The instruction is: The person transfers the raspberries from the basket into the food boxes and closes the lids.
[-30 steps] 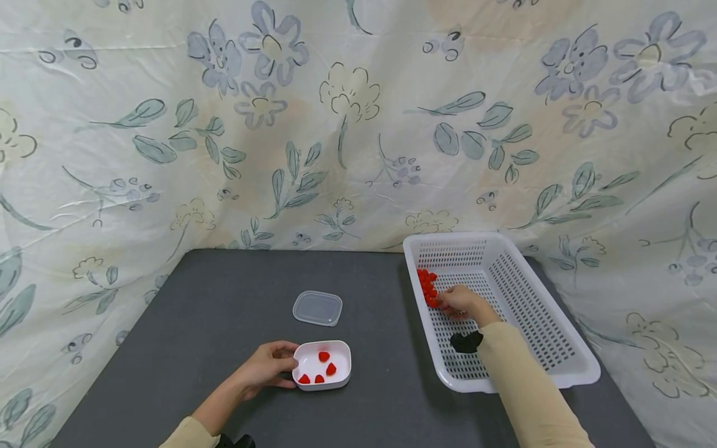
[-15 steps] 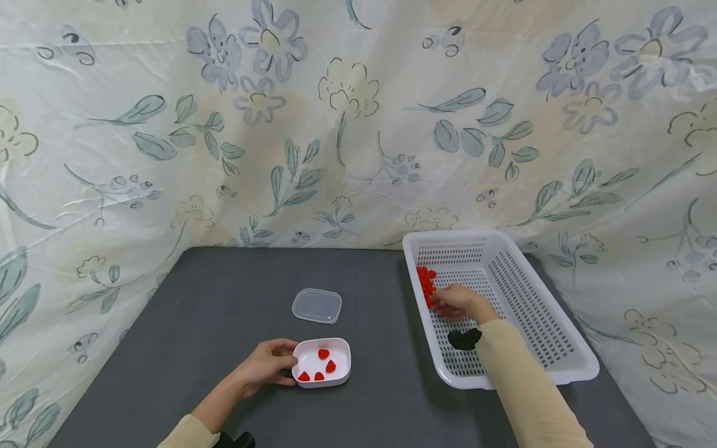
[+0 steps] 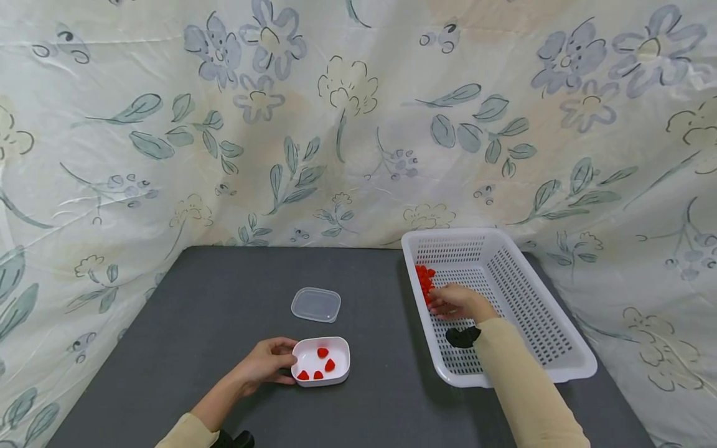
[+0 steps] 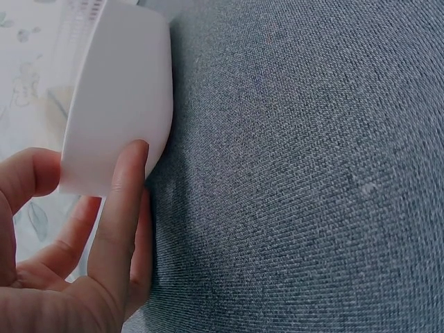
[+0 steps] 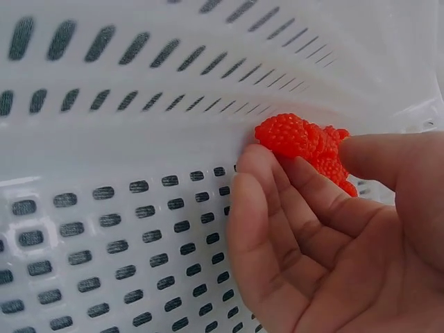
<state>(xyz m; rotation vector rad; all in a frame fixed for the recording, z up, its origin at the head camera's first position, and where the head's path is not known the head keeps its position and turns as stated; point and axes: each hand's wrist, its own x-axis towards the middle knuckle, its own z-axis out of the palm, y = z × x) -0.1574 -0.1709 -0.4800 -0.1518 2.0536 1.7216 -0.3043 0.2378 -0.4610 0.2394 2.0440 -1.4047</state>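
My left hand (image 3: 263,367) grips the left end of a small white plastic box (image 3: 346,367), which holds several red raspberries (image 3: 322,352). In the left wrist view, the fingers (image 4: 128,166) lie against the box's outer wall (image 4: 125,90). My right hand (image 3: 459,301) is inside a white slotted basket (image 3: 566,339), at a cluster of raspberries (image 3: 424,274) along its left wall. Seen from the right wrist, bent fingertips touch a raspberry (image 5: 283,134), and the thumb is on the cluster's other side. Whether a berry is pinched cannot be made out.
A clear plastic lid (image 3: 316,304) lies flat on the dark grey table (image 3: 235,292), behind the small box. Black material (image 3: 462,337) shows at the right wrist. A floral cloth (image 3: 358,124) hangs behind the table and at its sides.
My right hand has shifted slightly left, deeper against the raspberry cluster. The left hand keeps its hold on the box, and the view has tilted a little.
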